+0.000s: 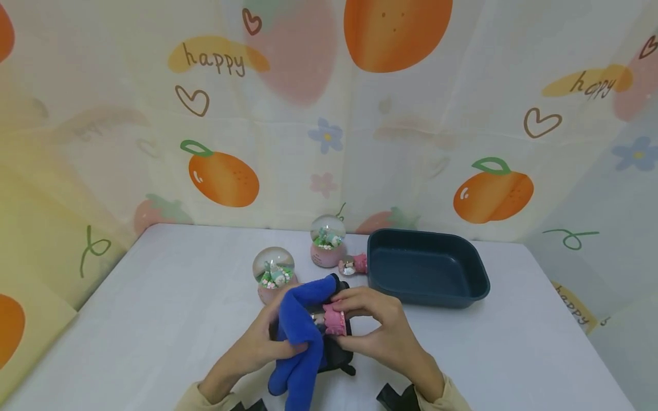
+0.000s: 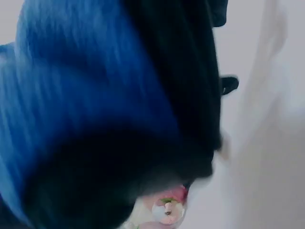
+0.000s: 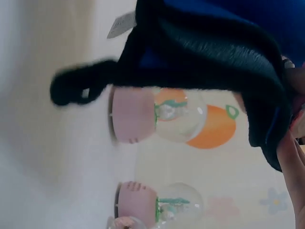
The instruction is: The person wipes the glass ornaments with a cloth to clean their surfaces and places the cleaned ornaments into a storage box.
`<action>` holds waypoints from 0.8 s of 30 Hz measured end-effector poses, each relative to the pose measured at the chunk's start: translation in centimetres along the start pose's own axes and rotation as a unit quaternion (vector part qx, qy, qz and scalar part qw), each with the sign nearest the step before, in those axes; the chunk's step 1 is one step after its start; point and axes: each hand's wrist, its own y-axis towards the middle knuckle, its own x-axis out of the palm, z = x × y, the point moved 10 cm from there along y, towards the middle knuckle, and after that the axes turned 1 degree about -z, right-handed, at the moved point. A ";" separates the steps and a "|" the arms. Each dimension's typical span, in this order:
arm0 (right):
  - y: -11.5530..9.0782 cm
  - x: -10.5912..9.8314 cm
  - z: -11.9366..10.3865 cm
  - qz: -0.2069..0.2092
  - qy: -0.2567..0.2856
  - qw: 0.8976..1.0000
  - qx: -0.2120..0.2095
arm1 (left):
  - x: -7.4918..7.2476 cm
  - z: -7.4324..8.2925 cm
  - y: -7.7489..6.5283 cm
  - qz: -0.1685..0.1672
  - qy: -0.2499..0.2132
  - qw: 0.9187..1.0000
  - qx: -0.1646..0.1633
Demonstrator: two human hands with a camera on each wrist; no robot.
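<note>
Small snow globe (image 1: 335, 321) on its side between the hands, near middle of the table (image 1: 154, 319). Long axis left–right: pink base right, clear end left, facing the black-edged blue cloth (image 1: 298, 319); contact there can't be told. Right hand (image 1: 382, 322) nearer, fingertips far, thumb near, clamped on base. Left hand (image 1: 259, 339) clamped on cloth, thumb over its near side.

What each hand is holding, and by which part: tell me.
The left hand grips the blue cloth by its side, thumb on top. The right hand pinches the small globe by its pink base, between thumb and fingers.
</note>
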 end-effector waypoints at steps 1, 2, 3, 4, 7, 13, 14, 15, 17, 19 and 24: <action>0.0 0.0 -0.1 0.001 -0.003 1.000 -0.004 | 0.0 0.1 0.0 0.001 0.003 1.000 0.007; 0.1 0.0 -0.2 0.003 -0.006 1.000 -0.008 | 0.0 0.3 0.0 0.003 0.008 1.000 0.015; 0.1 0.0 -0.2 0.005 -0.007 1.000 -0.011 | 0.0 0.4 0.0 0.007 0.014 1.000 0.023; 0.2 -0.1 -0.3 0.007 -0.006 1.000 -0.010 | -0.1 0.6 0.0 0.015 0.019 0.999 0.030; 0.2 -0.3 -0.1 0.017 0.002 1.000 -0.005 | -0.3 1.0 -0.1 0.038 0.030 0.998 0.040; 0.1 -0.8 0.8 0.036 0.033 0.998 0.033 | -0.6 1.4 -0.4 0.087 0.091 0.991 0.047; 0.0 -0.9 1.0 0.040 0.036 0.998 0.042 | -0.6 1.7 -0.4 0.097 0.113 0.987 0.055; 0.0 -0.9 1.2 0.045 0.040 0.997 0.055 | -0.6 1.9 -0.5 0.108 0.140 0.982 0.064; -0.2 -0.9 1.7 0.050 0.051 0.994 0.083 | -0.5 2.4 -0.7 0.123 0.183 0.972 0.085; -0.4 -0.8 2.1 0.049 0.060 0.991 0.108 | -0.3 2.7 -0.7 0.128 0.208 0.965 0.099; -0.6 -0.2 2.7 0.031 0.070 0.986 0.145 | 0.4 2.4 -0.3 0.103 0.209 0.967 0.101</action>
